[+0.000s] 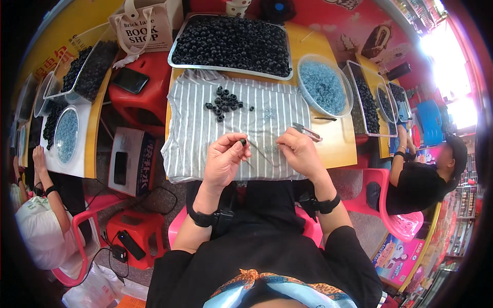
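My left hand (226, 156) is closed in a pinch, with a small dark bead (243, 141) at its fingertips. To its right, my right hand (302, 153) is also pinched; a thin dark cord (268, 160) curves between the two hands toward its fingers. Both hands hover over a grey and white striped cloth (190, 136). A loose cluster of black beads with holes (224, 104) lies on the cloth beyond my left hand. Small clear bluish pieces (268, 114) lie to the right of that cluster. Thread snips (308, 132) rest just beyond my right hand.
Behind the cloth stands a large tray (179, 65) full of black beads. A round tub (350, 100) of clear blue pieces sits at right. Red stools (128, 100) flank the yellow table (336, 149). Other people (426, 177) work at tables on both sides.
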A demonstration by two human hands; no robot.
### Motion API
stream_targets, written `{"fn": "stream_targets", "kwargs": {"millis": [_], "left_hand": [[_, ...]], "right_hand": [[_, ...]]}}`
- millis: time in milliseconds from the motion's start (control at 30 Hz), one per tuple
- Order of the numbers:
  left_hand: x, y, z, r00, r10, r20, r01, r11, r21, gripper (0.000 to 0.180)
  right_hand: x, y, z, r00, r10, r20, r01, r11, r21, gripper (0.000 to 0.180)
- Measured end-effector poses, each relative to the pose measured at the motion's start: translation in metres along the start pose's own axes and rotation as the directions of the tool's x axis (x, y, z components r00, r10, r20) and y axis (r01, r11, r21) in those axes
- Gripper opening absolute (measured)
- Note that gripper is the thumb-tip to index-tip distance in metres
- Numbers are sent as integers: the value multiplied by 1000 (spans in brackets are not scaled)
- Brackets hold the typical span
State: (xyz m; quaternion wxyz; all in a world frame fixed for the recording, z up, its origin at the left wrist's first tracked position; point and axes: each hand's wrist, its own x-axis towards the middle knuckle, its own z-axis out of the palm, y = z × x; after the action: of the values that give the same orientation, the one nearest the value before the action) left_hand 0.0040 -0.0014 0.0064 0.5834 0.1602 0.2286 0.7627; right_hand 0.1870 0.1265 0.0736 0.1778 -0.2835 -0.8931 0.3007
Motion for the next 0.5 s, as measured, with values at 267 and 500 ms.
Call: {"fn": "stream_targets", "kwargs": {"millis": [267, 500], "left_hand": [[0, 2, 3, 1000, -3, 4, 3, 999, 38, 20], [0, 0, 2, 1000, -6, -18, 6, 1000, 22, 19]], "right_hand": [[3, -1, 13, 996, -91, -9, 88, 980, -176, 6], [11, -18, 13, 994, 33, -106, 12, 918, 397, 7]]}}
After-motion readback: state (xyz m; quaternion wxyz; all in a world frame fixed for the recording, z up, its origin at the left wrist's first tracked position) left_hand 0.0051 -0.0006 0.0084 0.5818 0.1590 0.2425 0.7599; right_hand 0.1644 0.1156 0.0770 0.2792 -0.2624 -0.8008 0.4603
